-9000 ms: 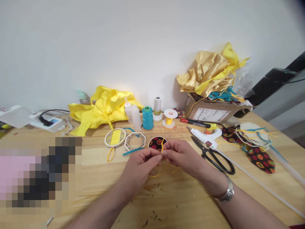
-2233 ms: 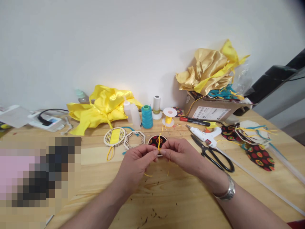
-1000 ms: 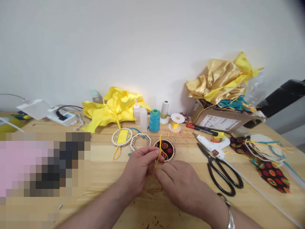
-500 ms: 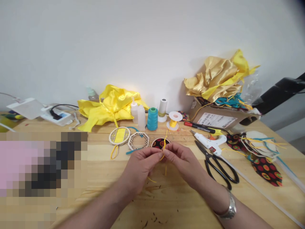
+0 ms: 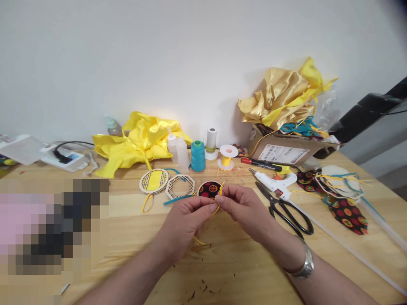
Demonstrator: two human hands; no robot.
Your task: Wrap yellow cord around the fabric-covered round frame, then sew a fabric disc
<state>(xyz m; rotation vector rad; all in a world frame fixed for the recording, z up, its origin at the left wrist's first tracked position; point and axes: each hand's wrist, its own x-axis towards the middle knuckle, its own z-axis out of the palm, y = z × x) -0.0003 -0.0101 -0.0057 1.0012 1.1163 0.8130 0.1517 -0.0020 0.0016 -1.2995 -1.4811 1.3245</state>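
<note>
My left hand (image 5: 187, 218) and my right hand (image 5: 243, 207) meet above the middle of the table, both pinched on a thin yellow cord (image 5: 221, 189). A short length of the cord sticks up past my right fingertips, and a loose end hangs below my left hand. Just behind my fingers lies a round piece (image 5: 208, 188) with dark patterned fabric and a pale rim, partly covered by my hands. Left of it are an octagonal wooden lattice frame (image 5: 180, 187) beside a teal cord and a round lattice frame (image 5: 154, 181) with yellow fabric and a yellow loop.
Black scissors (image 5: 288, 212) and a white glue gun (image 5: 276, 184) lie right of my hands. Behind stand a teal thread cone (image 5: 198, 156), a yellow cord spool (image 5: 226, 161) and white bottles (image 5: 182, 156). A cardboard box (image 5: 280, 148) holds fabric; yellow satin (image 5: 136, 144) lies back left.
The view has shifted slightly, so the table things appear further left. My fingers stay pinched on the cord, and my right hand has turned a little, tilting its upper end rightward.
</note>
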